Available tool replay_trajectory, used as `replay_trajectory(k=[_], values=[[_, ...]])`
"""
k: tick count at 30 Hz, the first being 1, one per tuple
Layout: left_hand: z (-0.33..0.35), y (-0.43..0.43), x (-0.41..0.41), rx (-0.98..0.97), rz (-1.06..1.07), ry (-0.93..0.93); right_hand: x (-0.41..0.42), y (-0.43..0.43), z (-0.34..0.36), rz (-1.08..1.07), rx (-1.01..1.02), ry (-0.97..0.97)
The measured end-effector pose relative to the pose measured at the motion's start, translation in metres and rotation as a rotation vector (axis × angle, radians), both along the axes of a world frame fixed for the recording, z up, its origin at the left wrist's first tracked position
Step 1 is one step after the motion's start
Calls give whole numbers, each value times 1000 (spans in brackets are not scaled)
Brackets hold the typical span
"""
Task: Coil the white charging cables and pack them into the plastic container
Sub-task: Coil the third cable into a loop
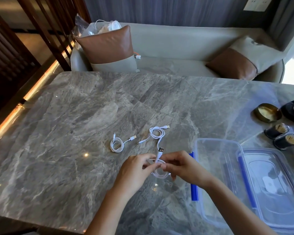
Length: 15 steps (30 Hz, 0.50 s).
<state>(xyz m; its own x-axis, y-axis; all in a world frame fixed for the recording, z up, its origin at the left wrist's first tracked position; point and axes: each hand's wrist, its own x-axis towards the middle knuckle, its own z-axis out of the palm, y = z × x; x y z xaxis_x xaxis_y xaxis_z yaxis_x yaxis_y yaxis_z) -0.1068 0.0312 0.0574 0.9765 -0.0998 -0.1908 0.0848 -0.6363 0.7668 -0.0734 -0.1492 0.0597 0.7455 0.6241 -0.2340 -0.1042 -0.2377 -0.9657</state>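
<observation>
Fingers: left hand point(136, 168) and right hand point(182, 165) pinch coiled cable point(159, 173).
Risk: coil likely springs open if released before reaching container point(215, 167).

3 white cables point(116, 145) point(157, 133) point(160, 174), 1 container point(215, 165), 1 lid point(278, 192), 2 cushions point(107, 46) point(234, 65)

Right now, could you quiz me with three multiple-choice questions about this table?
1. The plastic container sits: A on the sofa; B on the table, to the person's right; C on the floor.
2. White cables lying loose on the table: A one; B two; C four.
3. The third cable is: A stretched straight; B inside the container; C looped into a coil.
Answers: B, it stands at the table's right side; B, left coil and right coil lie untouched; C, left grip and right grip pinch its loops.
</observation>
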Motion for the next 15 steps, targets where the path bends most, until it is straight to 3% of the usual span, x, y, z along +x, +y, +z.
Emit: replay_trajectory(k=[5, 7, 9, 11, 15], values=[[5, 0, -1, 462, 4, -32, 0, 1, -8, -39, 71, 64], [4, 3, -1, 553, -30, -45, -1, 1, -9, -103, 110, 129], [-1, 8, 2, 397, -86, -45, -1, 0, -10, -137, 159, 168], [-4, 11, 4, 59, -111, 43, -2, -1, -11, -161, 234, 204], [-1, 5, 0, -498, 50, 236, -5, 3, -10, -254, 342, 289]])
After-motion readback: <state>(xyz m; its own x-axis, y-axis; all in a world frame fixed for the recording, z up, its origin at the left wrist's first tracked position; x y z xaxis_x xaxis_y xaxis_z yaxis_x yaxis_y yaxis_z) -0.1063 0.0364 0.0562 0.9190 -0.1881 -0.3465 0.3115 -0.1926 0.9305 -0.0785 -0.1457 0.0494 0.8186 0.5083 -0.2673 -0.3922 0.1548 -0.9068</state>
